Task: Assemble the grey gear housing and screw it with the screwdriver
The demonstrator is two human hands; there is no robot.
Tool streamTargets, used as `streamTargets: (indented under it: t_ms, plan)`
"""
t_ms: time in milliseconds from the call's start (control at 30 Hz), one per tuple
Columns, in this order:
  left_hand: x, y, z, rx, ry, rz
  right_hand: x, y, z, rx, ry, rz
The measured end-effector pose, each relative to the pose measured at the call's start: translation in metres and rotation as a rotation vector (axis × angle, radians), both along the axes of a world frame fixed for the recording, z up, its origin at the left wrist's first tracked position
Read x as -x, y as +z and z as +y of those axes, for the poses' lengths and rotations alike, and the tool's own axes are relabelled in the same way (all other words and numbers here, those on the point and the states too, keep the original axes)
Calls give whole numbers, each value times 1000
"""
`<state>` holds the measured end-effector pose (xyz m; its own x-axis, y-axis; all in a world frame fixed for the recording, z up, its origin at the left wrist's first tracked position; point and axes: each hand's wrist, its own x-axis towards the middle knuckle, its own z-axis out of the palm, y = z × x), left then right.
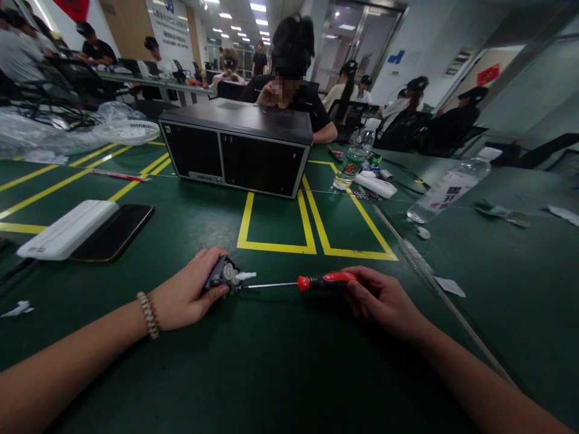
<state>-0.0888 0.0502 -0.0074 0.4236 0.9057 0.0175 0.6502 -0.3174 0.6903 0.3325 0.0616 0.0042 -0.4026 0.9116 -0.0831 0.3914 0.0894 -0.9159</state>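
My left hand (198,292) is closed around a small dark grey gearbox (220,272) with pale round gears and a white shaft sticking out to the right. In my right hand (379,296) is a screwdriver (326,281) with a red and black handle, held level between thumb and fingers. Its thin metal shank points left, and the tip meets or nearly meets the lower right edge of the gearbox. Whether a screw sits at the tip is too small to tell. Both hands are just above the green table (289,367).
A black computer case (260,160) lies across the table ahead, with a person (294,90) behind it. To the left are a white power bank (67,229) and a phone (113,232). Water bottles (355,158) stand at right, beyond a table seam.
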Motion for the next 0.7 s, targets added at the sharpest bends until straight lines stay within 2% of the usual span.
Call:
streamTargets:
  t_ms: [167, 400, 700]
  plan:
    - [-1, 0, 0, -13, 15, -15, 0, 1, -2, -42, 6, 23]
    - [-1, 0, 0, -17, 8, -10, 1, 0, 1, 14, -9, -5]
    - [0, 0, 1, -18, -1, 12, 3, 5, -2, -10, 10, 51]
